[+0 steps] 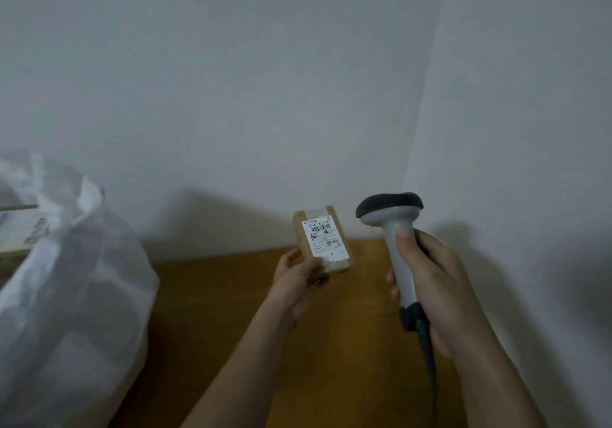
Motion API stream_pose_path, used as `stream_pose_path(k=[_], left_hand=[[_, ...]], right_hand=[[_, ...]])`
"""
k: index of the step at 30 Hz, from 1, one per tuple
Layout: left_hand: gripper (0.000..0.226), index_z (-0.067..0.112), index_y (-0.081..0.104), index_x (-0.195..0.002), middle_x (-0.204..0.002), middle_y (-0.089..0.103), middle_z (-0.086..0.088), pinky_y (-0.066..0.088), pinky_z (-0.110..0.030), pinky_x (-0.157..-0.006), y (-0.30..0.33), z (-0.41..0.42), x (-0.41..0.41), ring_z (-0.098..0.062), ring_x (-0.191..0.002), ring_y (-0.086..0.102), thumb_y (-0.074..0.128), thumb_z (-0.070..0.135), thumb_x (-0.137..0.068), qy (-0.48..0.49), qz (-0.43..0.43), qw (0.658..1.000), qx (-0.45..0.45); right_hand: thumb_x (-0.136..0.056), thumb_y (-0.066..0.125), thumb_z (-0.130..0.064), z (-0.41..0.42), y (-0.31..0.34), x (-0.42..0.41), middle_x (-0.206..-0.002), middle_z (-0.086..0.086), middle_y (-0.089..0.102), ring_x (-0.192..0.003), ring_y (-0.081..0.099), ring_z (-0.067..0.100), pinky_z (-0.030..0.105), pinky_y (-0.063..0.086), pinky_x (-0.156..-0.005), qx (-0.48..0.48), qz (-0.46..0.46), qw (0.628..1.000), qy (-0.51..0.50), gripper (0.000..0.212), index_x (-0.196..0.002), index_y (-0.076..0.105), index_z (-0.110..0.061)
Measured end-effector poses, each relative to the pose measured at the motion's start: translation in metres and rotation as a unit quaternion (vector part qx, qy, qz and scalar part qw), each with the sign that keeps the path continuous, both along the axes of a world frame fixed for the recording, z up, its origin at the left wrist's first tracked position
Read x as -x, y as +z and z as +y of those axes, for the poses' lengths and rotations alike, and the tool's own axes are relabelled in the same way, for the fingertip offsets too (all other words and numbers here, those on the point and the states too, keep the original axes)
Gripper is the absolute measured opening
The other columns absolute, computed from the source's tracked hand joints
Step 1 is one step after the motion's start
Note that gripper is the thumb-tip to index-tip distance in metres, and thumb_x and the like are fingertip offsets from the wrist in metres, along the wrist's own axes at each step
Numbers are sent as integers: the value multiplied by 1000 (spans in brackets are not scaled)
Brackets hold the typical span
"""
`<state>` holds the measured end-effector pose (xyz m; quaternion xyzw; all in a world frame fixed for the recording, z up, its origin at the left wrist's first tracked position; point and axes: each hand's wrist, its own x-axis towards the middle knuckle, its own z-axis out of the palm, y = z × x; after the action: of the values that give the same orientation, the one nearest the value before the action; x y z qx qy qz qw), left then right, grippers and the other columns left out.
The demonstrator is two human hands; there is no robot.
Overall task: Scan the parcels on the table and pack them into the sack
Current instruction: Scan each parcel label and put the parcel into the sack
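Note:
My left hand (299, 280) holds a small brown cardboard parcel (323, 239) upright above the table, thumb on its lower front, the white barcode label facing me. My right hand (433, 282) grips the grey handle of a barcode scanner (394, 229), thumb along the handle. The scanner's dark head sits just right of the parcel's top, a short gap between them. A white woven sack (73, 288) stands open at the left, with a labelled parcel (29, 229) partly visible inside its mouth.
The brown wooden table (231, 311) runs beneath both arms to the wall. White walls meet in a corner behind the scanner. The scanner's dark cable (429, 358) hangs down beside my right wrist.

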<state>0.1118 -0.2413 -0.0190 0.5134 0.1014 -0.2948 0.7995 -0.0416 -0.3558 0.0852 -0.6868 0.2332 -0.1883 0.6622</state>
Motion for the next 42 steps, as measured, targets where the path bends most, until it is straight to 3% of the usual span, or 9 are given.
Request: stream_pose_path(k=[9, 16, 20, 25, 31, 36, 39, 42], left_hand=[[67, 17, 34, -142, -121, 63, -17, 58, -41, -82, 50, 96, 49, -32, -103, 66, 63, -6, -86, -18, -46, 999, 2], [66, 13, 32, -143, -109, 66, -11, 56, -38, -76, 70, 151, 89, -28, -97, 67, 61, -7, -87, -53, -82, 995, 14], [63, 15, 34, -141, -105, 66, -11, 54, -44, -91, 78, 182, 118, -30, -103, 65, 60, -7, -88, -80, -94, 992, 19], [60, 17, 37, -139, -109, 67, -13, 55, -43, -91, 85, 218, 147, -31, -105, 65, 61, -5, -88, -86, -99, 991, 32], [60, 17, 39, -137, -111, 68, -15, 57, -36, -73, 102, 251, 165, -28, -98, 68, 63, -5, -86, -55, -118, 990, 47], [60, 17, 39, -137, -113, 67, -16, 57, -33, -72, 122, 277, 175, -26, -93, 71, 62, -4, -87, -29, -135, 989, 56], [66, 24, 36, -140, -119, 60, -16, 57, -34, -75, 137, 295, 180, -29, -99, 67, 64, -3, -86, 23, -199, 980, 17], [70, 39, 33, -134, -117, 61, -13, 58, -35, -78, 161, 325, 177, -28, -105, 65, 61, -4, -87, 103, -300, 948, -31]], right_hand=[[-100, 46, -37, 117, 67, 75, -58, 2, 57, -53, 53, 16, 31, 43, -55, 64, -27, 998, 9, 30, -94, 64, -14], [-100, 45, -37, 199, 94, 136, -61, 4, 58, -55, 54, 17, 33, 45, -56, 89, -35, 995, -14, 30, -96, 65, -14], [-99, 45, -37, 236, 102, 170, -61, 5, 57, -54, 53, 17, 32, 44, -55, 89, -42, 994, -36, 30, -96, 65, -14], [-99, 45, -36, 272, 108, 197, -62, 6, 57, -53, 53, 16, 30, 44, -53, 77, -55, 995, -29, 30, -98, 65, -14], [-101, 45, -35, 295, 120, 206, -60, 4, 56, -51, 52, 13, 26, 43, -50, 87, -74, 993, 9, 29, -92, 66, -16], [-101, 45, -36, 303, 130, 202, -61, 4, 58, -52, 53, 15, 26, 43, -49, 77, -93, 992, 35, 29, -91, 67, -19], [-97, 53, -38, 306, 129, 195, -60, 5, 58, -50, 53, 14, 24, 42, -45, 37, -123, 991, 42, 27, -94, 66, -15], [-89, 66, -37, 307, 123, 176, -60, 5, 55, -47, 50, 13, 25, 40, -44, -7, -132, 991, 27, 27, -95, 64, -11]])
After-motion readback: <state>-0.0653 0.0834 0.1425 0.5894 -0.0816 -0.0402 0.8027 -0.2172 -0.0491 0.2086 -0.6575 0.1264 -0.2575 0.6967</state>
